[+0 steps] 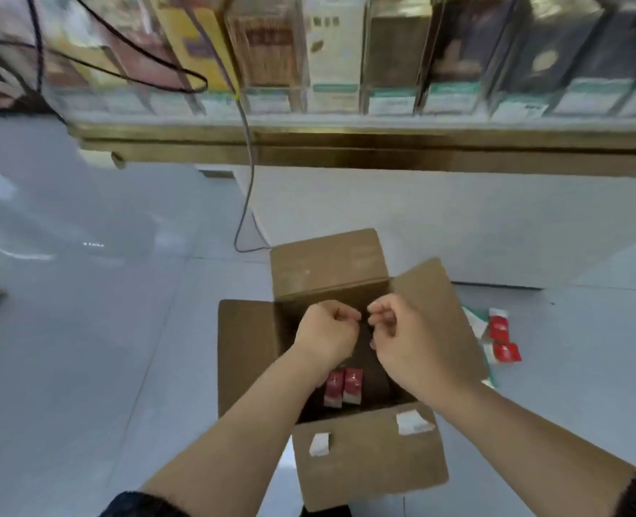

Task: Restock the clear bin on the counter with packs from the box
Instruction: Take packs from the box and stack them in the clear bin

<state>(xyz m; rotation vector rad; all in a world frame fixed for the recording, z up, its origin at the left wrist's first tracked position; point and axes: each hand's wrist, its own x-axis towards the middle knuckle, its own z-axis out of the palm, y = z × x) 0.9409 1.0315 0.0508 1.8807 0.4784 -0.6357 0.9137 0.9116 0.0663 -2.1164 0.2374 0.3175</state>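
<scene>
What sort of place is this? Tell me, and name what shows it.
Most likely a small retail shop. A row of display packs stands in clear dividers over price labels, above a gold-trimmed counter edge, and an open cardboard box holding red packs sits on the floor.

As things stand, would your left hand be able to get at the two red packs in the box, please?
Probably yes. The box has its flaps folded open, and the red packs stand uncovered just below the left hand, so it need only draw back and dip down.
</scene>
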